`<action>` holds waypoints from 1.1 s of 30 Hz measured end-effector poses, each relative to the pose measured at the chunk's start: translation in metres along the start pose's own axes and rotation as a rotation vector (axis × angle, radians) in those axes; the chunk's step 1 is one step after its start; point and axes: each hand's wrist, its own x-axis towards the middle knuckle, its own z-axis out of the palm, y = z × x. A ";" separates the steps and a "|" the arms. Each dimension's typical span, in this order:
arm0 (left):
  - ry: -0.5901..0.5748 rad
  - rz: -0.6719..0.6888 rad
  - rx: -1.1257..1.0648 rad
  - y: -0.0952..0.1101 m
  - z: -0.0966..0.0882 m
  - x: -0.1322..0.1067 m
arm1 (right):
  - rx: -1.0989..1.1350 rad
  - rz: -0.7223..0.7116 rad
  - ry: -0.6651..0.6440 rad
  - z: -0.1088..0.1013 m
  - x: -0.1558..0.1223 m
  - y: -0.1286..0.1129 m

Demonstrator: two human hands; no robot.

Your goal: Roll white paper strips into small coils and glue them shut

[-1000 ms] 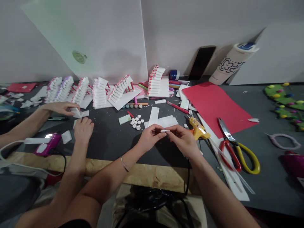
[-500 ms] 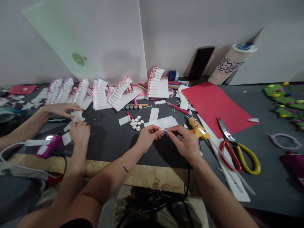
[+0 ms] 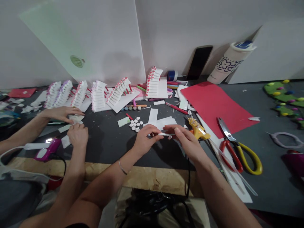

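Observation:
My left hand (image 3: pixel 144 139) and my right hand (image 3: pixel 186 141) meet low over the dark table (image 3: pixel 111 142), both pinching a small white strip piece (image 3: pixel 165 135) between their fingertips. Just behind them lie white paper strips (image 3: pixel 161 120) and a cluster of small white round pieces (image 3: pixel 136 123). A yellow glue gun (image 3: pixel 198 129) rests right beside my right hand.
A co-worker's two hands (image 3: pixel 71 125) handle white paper pieces at the left, near a purple glue gun (image 3: pixel 47 148). Rows of white stepped paper models (image 3: pixel 99 93) stand at the back. Red sheet (image 3: pixel 213 103), red-and-yellow scissors (image 3: pixel 237 148), phone (image 3: pixel 199 62) and a white tube (image 3: pixel 231 61) lie to the right.
My hands have dropped slightly toward the table, still pinching the white piece. The co-worker's hands have shifted a little over their paper pieces.

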 end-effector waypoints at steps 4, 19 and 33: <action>-0.047 0.180 0.184 -0.001 0.000 -0.002 | -0.069 0.099 -0.116 0.002 0.001 0.001; 0.050 0.026 -0.066 0.006 0.013 -0.007 | 0.210 0.273 -0.252 0.001 0.001 0.003; -0.225 0.315 0.476 -0.003 -0.002 -0.007 | -0.172 0.153 -0.077 0.003 -0.002 0.000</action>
